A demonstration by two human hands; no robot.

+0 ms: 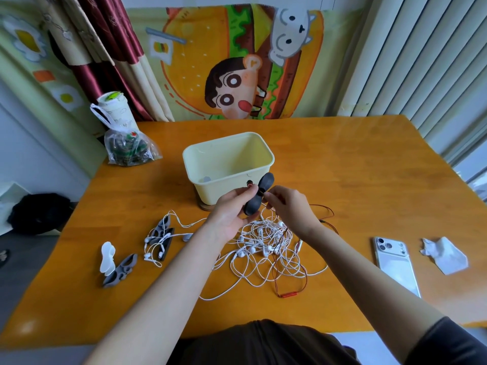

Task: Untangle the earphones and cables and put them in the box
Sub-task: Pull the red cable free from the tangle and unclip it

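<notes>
While the box [218, 191] holds almost nothing that we can make out, only a small grey shape low inside it, most of the work is left. The white earphones [266, 243] lie in one dense tangle on the table [342, 167] just below our hands, and a red cable [288, 295] threads through it and trails out toward us and to the right. Above that heap, in front of the box's near wall, our left hand [232, 206] curls its fingers round a dark winder [257, 200], holding it upright. Our right hand [287, 206] pinches at the winder's narrow middle; whether a cable lies under its fingertips we cannot tell, though a small red plug shows beside the winder's upper half. We judge that we are at an early step, starting to wrap one cable or freeing one. To the left, a second pair of earphones [160, 238] is draped loosely over two more grey winders, not yet wound, and nearer the edge lie a white winder [107, 256] and a grey one [122, 270], both bare. Well to the right sit a phone [395, 262] and a crumpled tissue [445, 255]; a bag [129, 151] and a cup [114, 106] stand at the far left corner.
</notes>
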